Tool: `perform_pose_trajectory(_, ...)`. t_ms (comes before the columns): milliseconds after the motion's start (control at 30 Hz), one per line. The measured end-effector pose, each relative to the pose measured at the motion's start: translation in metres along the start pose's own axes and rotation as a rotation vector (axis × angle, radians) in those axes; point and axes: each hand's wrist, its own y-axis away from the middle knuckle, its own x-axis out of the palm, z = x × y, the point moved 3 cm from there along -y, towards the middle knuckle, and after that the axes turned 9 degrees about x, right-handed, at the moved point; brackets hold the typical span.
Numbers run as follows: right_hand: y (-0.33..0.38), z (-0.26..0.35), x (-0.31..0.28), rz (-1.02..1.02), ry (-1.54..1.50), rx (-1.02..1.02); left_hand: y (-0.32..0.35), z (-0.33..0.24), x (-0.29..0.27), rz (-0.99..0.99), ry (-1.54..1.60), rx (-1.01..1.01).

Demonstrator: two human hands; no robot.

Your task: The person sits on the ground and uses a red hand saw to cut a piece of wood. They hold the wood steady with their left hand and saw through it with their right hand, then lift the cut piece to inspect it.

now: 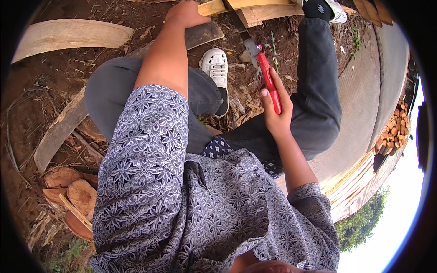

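Pale, smooth-faced wooden plank (pixel 213 7) at twelve o'clock, above crumbly brown soil (pixel 27 95); round-cut logs (pixel 82 195) at eight. Saw (pixel 250 45) at one o'clock: glossy red handle (pixel 268 79), slim dark metal blade (pixel 236 20) crossing plank. Right hand (pixel 277 111): grip closed round handle. Left hand (pixel 183 16): grip on plank, fingers hidden, closure cannot tell.

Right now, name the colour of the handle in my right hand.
Red; the handle shows best in the head view.

The left arm (pixel 161 68) reaches forward, left hand (pixel 184 15) turned rightward; the right hand (pixel 280 109) curls closed, forearm (pixel 293 152) slanting inward.
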Motion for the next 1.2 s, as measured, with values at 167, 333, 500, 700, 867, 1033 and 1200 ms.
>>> perform_pose_trajectory(167,0.003,0.048,-0.014,-0.009,-0.024,-0.015,0.019,-0.024,-0.028,0.024,0.031,-0.063)
perform_pose_trajectory(333,-0.07,0.039,0.045,-0.078,-0.033,-0.13,0.022,-0.025,-0.035,0.033,0.051,-0.045)
perform_pose_trajectory(500,-0.141,-0.002,0.08,-0.25,-0.187,-0.196,0.015,-0.021,0.001,0.126,-0.123,0.029)
perform_pose_trajectory(700,-0.08,0.013,0.031,-0.062,-0.413,-0.005,0.002,0.035,0.021,-0.012,0.173,0.047)
perform_pose_trajectory(867,-0.047,0.05,-0.019,-0.124,-0.395,-0.142,0.019,0.001,0.005,-0.106,0.412,0.222)
perform_pose_trajectory(1033,-0.025,0.059,-0.053,-0.162,-0.511,-0.217,0.033,-0.013,-0.017,-0.175,0.52,0.273)
perform_pose_trajectory(1200,-0.01,0.057,-0.061,-0.178,-0.666,-0.292,0.059,-0.032,-0.041,-0.267,0.653,0.402)
